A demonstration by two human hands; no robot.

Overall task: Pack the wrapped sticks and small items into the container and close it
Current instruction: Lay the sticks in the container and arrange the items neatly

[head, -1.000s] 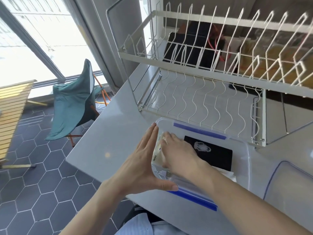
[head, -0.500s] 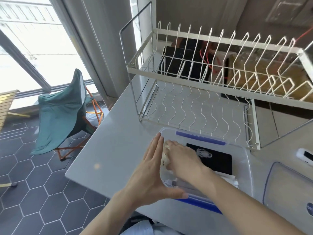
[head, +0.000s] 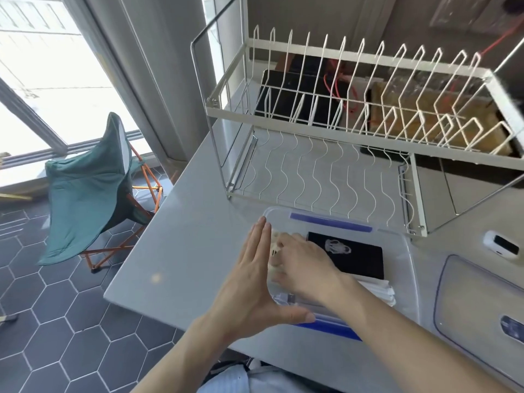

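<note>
We see a big grey bench point(head: 181, 251) with a white wire dish rack point(head: 340, 143) standing at its far side. In front of the rack, near the front edge of the bench, sits a clear plastic container point(head: 408, 268) with blue clips on its far and near sides. Its lid point(head: 482, 302) lies flat on the bench just to the right of it, so the container is not closed.

Our left hand point(head: 249, 287) is flat and wide open. The fingers point(head: 259, 236) are straight and close together, pointing away from us, and they stand along the left wall of the container. The thumb sticks out to the right along the near rim, above the blue clip. This hand holds nothing.

Our right hand point(head: 300, 265) is down inside the container at its left end. Its fingers are bent and press on a pale wrapped packet point(head: 274, 252) there. We cannot tell if they grip it or only push on it.

A black packet point(head: 351, 258) with a white picture lies in the middle of the container. The white wrapped sticks point(head: 380, 290) lie inside along the near right part, just past our right wrist.

A small white gadget point(head: 500, 245) lies on the bench by the right end of the rack.
</note>
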